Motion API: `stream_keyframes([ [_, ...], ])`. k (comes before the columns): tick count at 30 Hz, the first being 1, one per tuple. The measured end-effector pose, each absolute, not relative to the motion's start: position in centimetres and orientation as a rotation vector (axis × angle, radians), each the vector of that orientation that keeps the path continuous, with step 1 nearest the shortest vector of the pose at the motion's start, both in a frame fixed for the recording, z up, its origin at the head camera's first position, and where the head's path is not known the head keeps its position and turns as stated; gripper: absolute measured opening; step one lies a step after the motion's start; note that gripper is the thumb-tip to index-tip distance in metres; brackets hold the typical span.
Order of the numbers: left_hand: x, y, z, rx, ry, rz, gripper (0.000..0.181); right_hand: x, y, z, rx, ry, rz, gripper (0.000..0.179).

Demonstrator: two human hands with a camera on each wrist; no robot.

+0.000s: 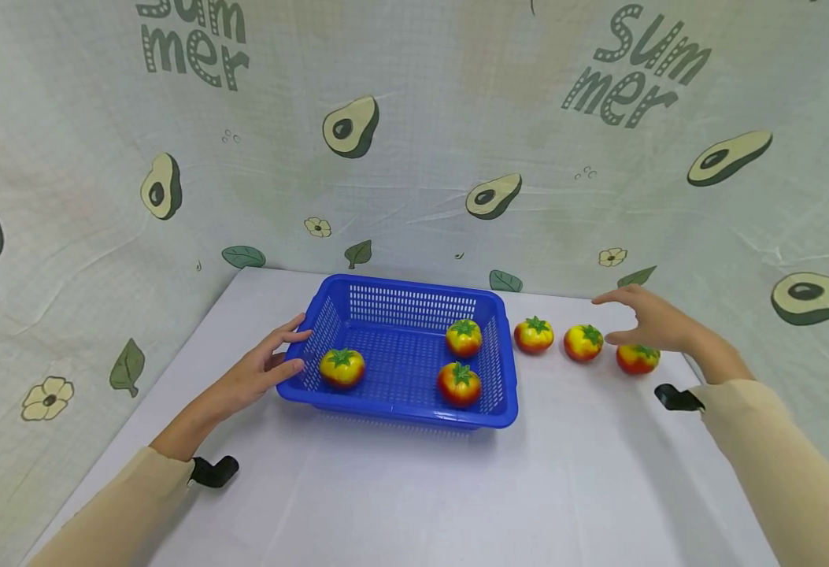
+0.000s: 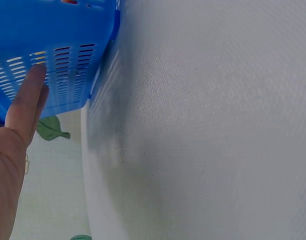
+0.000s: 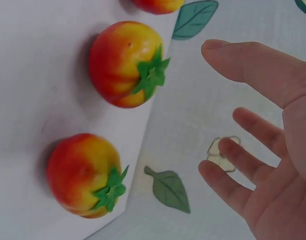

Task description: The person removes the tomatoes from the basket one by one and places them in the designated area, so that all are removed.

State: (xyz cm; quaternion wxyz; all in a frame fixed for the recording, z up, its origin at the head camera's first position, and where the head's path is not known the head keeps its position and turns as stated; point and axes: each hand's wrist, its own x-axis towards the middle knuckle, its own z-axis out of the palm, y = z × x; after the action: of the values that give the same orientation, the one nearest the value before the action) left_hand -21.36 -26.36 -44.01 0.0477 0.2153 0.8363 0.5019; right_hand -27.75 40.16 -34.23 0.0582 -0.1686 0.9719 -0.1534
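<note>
A blue plastic basket point(image 1: 403, 412) with slotted sides stands on the white table. Inside are three red-and-yellow toy tomatoes: one at the left point(image 1: 342, 370), two at the right point(image 1: 460, 386). My left hand point(image 1: 254, 376) is at the basket's left end, fingers extended along its slotted wall in the left wrist view. Three more tomatoes lie in a row right of the basket: a near one point(image 1: 533, 337), a middle one point(image 1: 583, 345) and a far-right one point(image 1: 638, 362). Over the far-right tomato, partly covering it, hovers my right hand point(image 1: 655, 319), thumb and fingers spread, holding nothing.
A pale cloth point(image 1: 414, 157) printed with avocados and leaves hangs behind the table and along both sides. The tabletop point(image 1: 414, 496) stretches in front of the basket. Black straps point(image 1: 214, 471) show at both cuffs.
</note>
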Motion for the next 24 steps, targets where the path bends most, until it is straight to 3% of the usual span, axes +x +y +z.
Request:
stream_keyframes([
  [15,-21.5,-26.4,-44.2,0.640,2.554,1.518,0.056,-27.0,31.7,-30.5,-0.785,2.967,-0.515,0.064],
  [24,-21.5,-26.5,-44.3,0.640,2.559,1.519,0.055,-27.4,27.2,-30.2,-0.972,2.888,-0.565,0.063],
])
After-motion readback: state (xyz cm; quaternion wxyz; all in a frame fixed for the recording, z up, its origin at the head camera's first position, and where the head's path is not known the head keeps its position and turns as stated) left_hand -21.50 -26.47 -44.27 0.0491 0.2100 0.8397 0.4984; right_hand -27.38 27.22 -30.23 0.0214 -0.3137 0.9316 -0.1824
